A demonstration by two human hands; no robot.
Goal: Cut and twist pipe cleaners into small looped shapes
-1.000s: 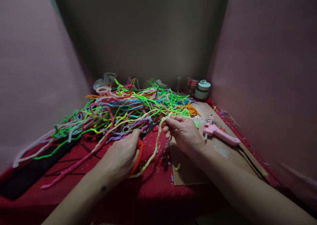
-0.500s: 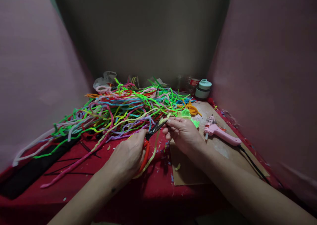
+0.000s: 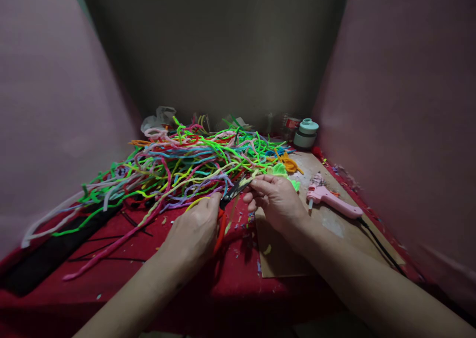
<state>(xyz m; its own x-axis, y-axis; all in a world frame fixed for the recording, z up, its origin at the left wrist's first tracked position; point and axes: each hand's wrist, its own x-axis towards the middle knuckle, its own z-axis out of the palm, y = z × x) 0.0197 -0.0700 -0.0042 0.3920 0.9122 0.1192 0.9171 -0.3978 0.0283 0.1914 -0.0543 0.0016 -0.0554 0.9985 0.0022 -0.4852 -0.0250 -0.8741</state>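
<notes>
My left hand (image 3: 196, 229) is closed around scissors (image 3: 232, 195) with red handles and black blades, which point away and to the right. At the blade tips, my right hand (image 3: 277, 203) pinches a pale yellow pipe cleaner (image 3: 244, 181); its fuzzy part lies along the blades. Whether the blades are fully closed I cannot make out. A yellow strand (image 3: 196, 202) curves above my left hand, partly hidden by it. Just beyond my right hand lie bright green fuzzy pieces (image 3: 279, 169). A large heap of coloured pipe cleaners (image 3: 193, 159) spreads behind both hands.
A pink glue gun (image 3: 332, 201) with a black cord rests on a brown board (image 3: 286, 258) at the right. Behind it stand a pale teal-lidded container (image 3: 306, 135) and orange pipe cleaner loops (image 3: 290, 163). Fuzzy scraps dot the red cloth (image 3: 159, 263). Pink panels flank the table.
The pale yellow strand that hung in an arc below the scissors now shows only faintly beside the handle. More of the yellow curve appears above my left hand. Both hands stay nearly in place.
</notes>
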